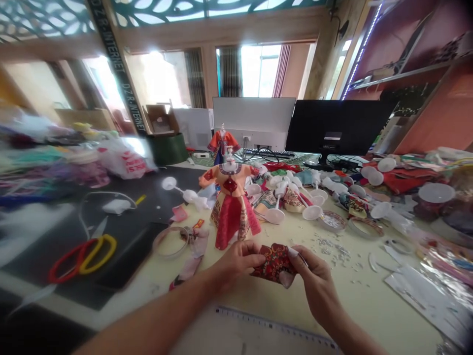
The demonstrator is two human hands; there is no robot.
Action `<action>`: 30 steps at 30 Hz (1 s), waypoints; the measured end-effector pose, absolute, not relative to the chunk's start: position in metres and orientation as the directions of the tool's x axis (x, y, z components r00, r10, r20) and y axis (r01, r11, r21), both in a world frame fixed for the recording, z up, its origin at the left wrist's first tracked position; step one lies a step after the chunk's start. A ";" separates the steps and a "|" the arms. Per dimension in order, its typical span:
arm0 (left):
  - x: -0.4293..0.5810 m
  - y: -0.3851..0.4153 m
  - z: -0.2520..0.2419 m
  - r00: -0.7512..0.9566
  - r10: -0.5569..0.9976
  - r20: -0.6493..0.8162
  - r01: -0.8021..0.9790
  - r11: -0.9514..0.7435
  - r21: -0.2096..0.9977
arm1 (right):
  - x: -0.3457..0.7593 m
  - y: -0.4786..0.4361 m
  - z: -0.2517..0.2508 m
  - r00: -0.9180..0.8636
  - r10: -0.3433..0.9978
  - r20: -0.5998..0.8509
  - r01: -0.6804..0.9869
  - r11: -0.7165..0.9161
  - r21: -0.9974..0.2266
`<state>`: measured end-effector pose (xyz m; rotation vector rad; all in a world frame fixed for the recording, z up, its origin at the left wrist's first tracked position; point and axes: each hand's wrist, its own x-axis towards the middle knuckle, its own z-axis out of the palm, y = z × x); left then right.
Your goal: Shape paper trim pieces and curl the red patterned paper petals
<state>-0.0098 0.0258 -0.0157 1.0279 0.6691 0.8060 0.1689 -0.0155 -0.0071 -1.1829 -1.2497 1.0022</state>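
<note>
Between my two hands a small piece of red patterned fabric (272,264) is held above the pale tabletop. My left hand (242,259) pinches its left edge between thumb and fingers. At its right edge my right hand (314,266) grips the cloth, thumb on top; a pale patch shows at the lower right corner. Just beyond my left hand stands a small dressed figure (231,182) in an orange top and a red skirt. Behind it is a second dressed figure (222,143) in orange-red and dark blue.
Scissors (83,259) with red and yellow handles lie at left. A roll of tape (170,241) sits beside fabric scraps. White stands (275,216) and cloth pieces pile up behind. Small shiny bits (334,249) are scattered at right. A ruler (273,326) lies in front. Monitors (332,127) stand behind.
</note>
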 end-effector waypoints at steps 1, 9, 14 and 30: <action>-0.010 0.026 -0.016 0.546 0.830 -0.111 -0.264 0.297 0.918 | 0.169 -0.015 -0.008 0.103 0.983 0.152 0.081 0.144 -0.986; -0.011 0.027 -0.012 0.487 0.862 -0.142 -0.201 0.269 0.942 | 0.171 -0.012 -0.009 0.159 0.974 0.161 0.120 0.143 -0.982; -0.010 0.026 -0.011 0.457 0.889 -0.022 -0.194 0.124 0.973 | 0.173 -0.017 -0.005 0.125 0.920 0.372 0.127 0.357 -0.926; -0.001 0.006 -0.007 0.787 0.617 -0.006 -0.090 0.124 0.988 | 0.179 -0.025 -0.002 0.104 0.897 0.430 0.291 0.386 -0.876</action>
